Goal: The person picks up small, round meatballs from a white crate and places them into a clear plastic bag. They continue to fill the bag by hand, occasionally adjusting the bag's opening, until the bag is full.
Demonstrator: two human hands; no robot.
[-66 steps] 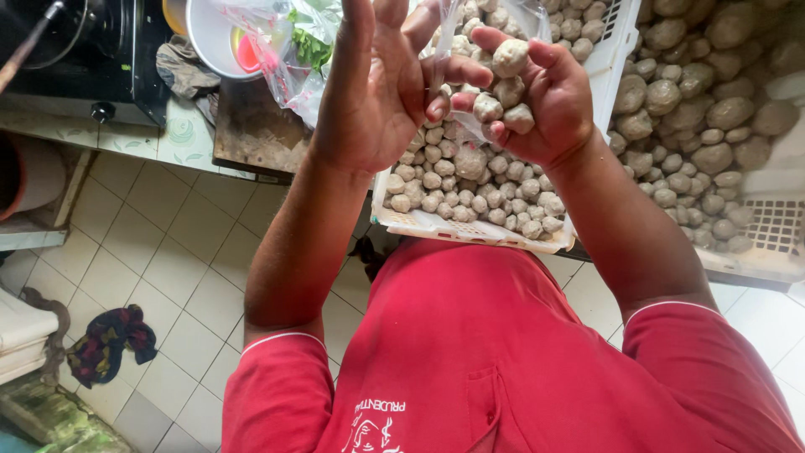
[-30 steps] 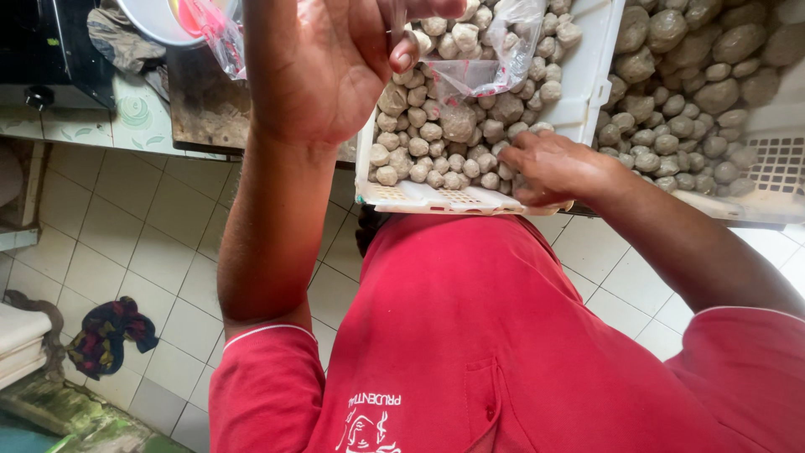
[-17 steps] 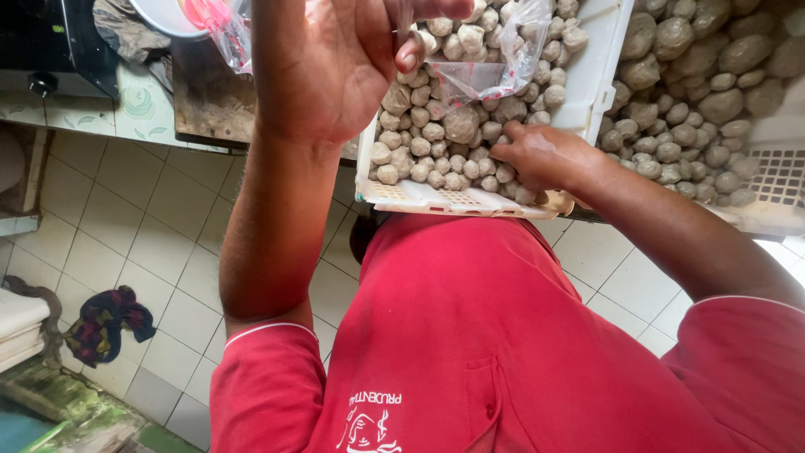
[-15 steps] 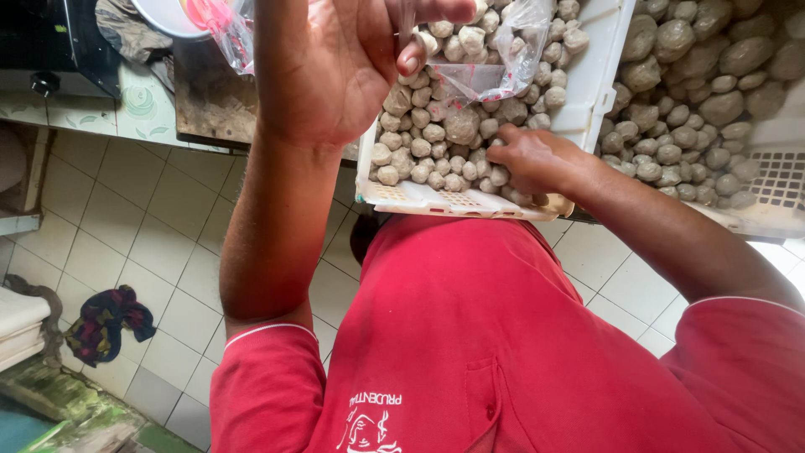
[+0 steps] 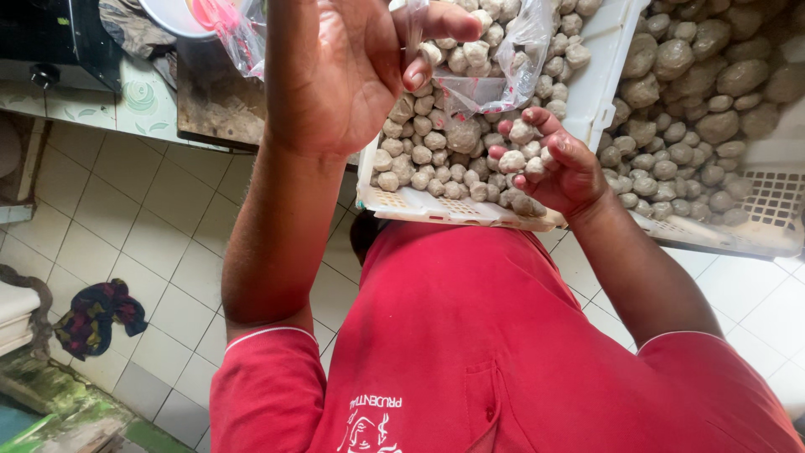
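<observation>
Since a moment ago my right hand (image 5: 560, 164) has come up off the heap with a fresh scoop, where before it lay palm down among the balls at the tray's near edge. My left hand (image 5: 352, 71) has stayed raised, thumb and fingers pinched shut on the mouth of the clear plastic bag (image 5: 490, 63).

The bag hangs over the white tray (image 5: 599, 80), and I can make out roughly a dozen pale balls through its film; folds hide the rest, so I cannot give an exact count.

My right hand is cupped, palm up, fingers curled closed around a small handful of meatballs (image 5: 513, 159). About five show between my fingers and thumb; any under them I cannot see. The hand sits just below and to the right of the bag, above the near right corner of the tray.

There are two trays. The white one in front of me holds a single heap of small pale balls, far too many to count. The second tray (image 5: 776, 201), to the right and touching the first, holds larger, browner ones, with part of its slotted floor bare.

On the tiled floor at the left lies one dark crumpled cloth (image 5: 96, 315). My red shirt (image 5: 503, 352) fills the bottom of the view.
</observation>
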